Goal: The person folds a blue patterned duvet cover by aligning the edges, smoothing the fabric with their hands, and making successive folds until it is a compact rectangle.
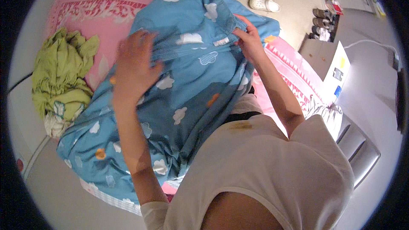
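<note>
A large blue bed cover point(187, 89) printed with white clouds and small orange shapes lies rumpled before me. My right hand point(248, 38) pinches its edge at the far right, close to a small white label point(221, 41) on a seam. Blurred by motion, my left hand point(138, 61) is over the left part of the cover, thumb and fingers apart. Whether it touches the cloth is unclear.
Pink patterned bedding point(106, 6) lies under the cover. Crumpled green cloth point(64, 68) sits at the left. On the floor beyond are a white clog point(264, 4) and several shoes point(321, 21). A low cabinet point(321, 55) stands at the right.
</note>
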{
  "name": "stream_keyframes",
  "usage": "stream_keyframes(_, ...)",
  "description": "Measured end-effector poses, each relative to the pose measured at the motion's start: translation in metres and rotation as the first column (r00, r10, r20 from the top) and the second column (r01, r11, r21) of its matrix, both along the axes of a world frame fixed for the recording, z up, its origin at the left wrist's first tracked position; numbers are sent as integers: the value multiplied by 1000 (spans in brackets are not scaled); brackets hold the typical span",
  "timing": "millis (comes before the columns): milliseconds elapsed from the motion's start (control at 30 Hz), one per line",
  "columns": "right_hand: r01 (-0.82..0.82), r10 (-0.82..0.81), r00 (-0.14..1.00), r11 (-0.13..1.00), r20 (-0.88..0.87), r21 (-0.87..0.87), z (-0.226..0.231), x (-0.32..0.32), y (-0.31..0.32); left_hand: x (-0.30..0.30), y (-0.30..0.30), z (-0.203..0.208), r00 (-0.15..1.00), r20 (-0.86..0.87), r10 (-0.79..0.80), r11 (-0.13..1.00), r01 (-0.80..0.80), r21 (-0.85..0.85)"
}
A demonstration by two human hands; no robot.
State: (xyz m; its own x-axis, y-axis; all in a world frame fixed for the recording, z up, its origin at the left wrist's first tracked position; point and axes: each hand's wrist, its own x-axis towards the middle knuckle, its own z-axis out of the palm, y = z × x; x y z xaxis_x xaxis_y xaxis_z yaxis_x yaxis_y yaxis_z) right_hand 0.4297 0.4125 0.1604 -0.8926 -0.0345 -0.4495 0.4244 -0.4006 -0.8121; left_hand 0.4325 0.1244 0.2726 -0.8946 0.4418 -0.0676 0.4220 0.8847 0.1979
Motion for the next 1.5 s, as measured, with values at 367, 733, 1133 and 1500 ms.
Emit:
stream_keyframes(367,-15,394,729,826,-559,563,17,0,-14,-3,133,-72,955,232,186,541,-297,787)
stream_keyframes(733,6,178,879,924,-443,383,37,5,-18,-6,119,-55,922,158,354,597,-353,720)
stream_keyframes(1133,27,131,890,941,-437,337,38,10,-28,-4,126,-57,969,167,182,457,-234,858)
stream_keyframes(1500,168,49,905,871,-423,462,24,12,-30,2,129,-59,982,119,147,671,-188,718)
